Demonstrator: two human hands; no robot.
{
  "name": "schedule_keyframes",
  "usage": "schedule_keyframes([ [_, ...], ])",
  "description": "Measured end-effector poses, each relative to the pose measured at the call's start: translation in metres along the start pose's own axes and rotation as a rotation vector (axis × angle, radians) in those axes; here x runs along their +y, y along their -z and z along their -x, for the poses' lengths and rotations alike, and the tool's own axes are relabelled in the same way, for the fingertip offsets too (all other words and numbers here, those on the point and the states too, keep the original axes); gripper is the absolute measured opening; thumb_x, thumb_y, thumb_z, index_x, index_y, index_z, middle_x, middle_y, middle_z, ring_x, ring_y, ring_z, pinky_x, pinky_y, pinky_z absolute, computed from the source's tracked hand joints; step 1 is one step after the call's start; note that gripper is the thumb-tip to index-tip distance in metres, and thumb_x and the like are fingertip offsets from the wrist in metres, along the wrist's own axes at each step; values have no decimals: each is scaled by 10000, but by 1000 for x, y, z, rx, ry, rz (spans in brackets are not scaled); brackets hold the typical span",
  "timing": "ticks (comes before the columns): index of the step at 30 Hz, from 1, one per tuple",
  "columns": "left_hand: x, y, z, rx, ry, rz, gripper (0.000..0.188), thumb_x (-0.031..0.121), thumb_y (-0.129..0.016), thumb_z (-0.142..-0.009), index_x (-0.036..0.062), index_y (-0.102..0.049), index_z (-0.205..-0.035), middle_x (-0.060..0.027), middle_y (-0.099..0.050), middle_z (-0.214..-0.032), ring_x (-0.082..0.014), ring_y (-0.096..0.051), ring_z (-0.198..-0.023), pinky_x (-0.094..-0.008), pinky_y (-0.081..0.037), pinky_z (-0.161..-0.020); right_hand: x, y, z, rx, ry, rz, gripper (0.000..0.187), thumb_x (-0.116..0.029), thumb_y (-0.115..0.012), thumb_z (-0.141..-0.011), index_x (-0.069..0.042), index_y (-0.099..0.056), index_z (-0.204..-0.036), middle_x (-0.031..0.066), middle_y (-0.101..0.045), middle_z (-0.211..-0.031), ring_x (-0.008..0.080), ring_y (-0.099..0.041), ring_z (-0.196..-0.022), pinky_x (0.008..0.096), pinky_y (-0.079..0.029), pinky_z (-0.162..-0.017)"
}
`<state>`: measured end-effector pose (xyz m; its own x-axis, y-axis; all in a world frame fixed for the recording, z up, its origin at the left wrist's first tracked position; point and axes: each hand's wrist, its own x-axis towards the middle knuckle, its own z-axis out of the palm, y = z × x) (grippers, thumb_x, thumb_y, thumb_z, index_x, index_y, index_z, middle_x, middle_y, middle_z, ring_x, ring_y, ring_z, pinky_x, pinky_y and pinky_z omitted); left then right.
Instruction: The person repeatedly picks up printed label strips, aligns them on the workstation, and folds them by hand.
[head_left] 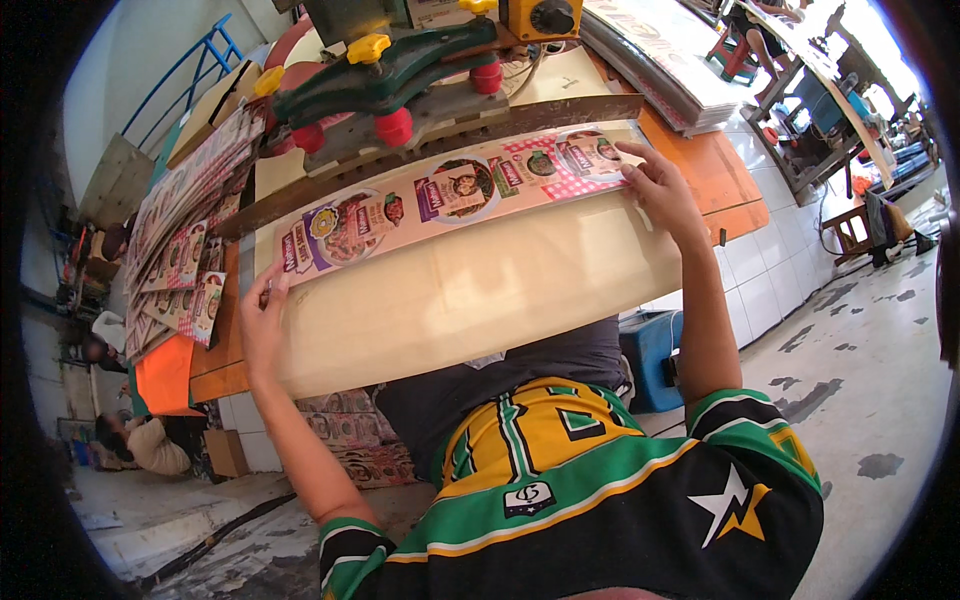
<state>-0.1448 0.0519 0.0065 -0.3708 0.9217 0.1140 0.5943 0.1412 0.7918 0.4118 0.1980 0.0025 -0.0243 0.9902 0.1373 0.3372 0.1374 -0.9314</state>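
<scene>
The left hand has its fingers bent at the left end of the printed strip. The right hand puts its thumb and pointing finger at the right end. I cannot tell if either hand pinches the strip or only touches it. The strip lies between them, along the far side of the pale sheet. To do this well, keep both ends flat and move both hands together, so the strip does not twist or wrinkle. Check that its long edge runs straight with the dark bar just past it. Keep fingers clear of the red knobs under the green arm. A messy pile of printed cards sits to the left, so mind that elbow.
</scene>
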Motion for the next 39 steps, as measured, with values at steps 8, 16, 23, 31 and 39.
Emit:
schedule_keyframes([
  [8, -19, -1, -43, -33, -46, 90, 350, 218, -631, -1023, 22, -681, -1309, -47, -717, -1088, -131, -598, -912, -282, -479, -853, -2, -1, -43, -180, -25, 84, 334, -202, -652, -1002, -29, -682, -1286, 64, -704, -996, 105, -622, -850, 257, -505, -782],
  [16, -5, -15, -33, 132, -145, -41, 320, 222, -607, -1027, 13, -708, -1247, -129, -744, -1143, -159, -659, -1027, -300, -490, -931, 19, -14, -43, -40, 32, 1, 303, -192, -656, -994, -48, -703, -1256, 47, -706, -917, 112, -608, -815, 281, -495, -754],
  [23, -6, -16, -30, 154, -197, -77, 333, 242, -602, -1040, 16, -698, -1265, -127, -746, -1106, -151, -653, -954, -304, -503, -885, 11, -17, -37, -51, 148, -22, 265, -151, -642, -1007, -22, -706, -1230, 64, -725, -977, 100, -604, -861, 274, -488, -776],
  [31, -6, -16, -29, 202, -247, -69, 321, 233, -598, -1046, 24, -700, -1266, -110, -737, -1102, -137, -631, -893, -301, -505, -843, 11, -14, -36, -64, 158, -133, 255, -143, -624, -1022, 18, -708, -1201, 58, -731, -1016, 76, -578, -861, 236, -469, -762],
  [39, -3, -15, -29, 176, -227, -137, 308, 223, -607, -1035, 17, -699, -1243, -167, -744, -1125, -222, -694, -1014, -344, -513, -906, 6, -13, -36, -66, 151, -130, 248, -109, -596, -1012, 15, -713, -1193, 8, -701, -943, 51, -500, -773, 218, -423, -684],
])
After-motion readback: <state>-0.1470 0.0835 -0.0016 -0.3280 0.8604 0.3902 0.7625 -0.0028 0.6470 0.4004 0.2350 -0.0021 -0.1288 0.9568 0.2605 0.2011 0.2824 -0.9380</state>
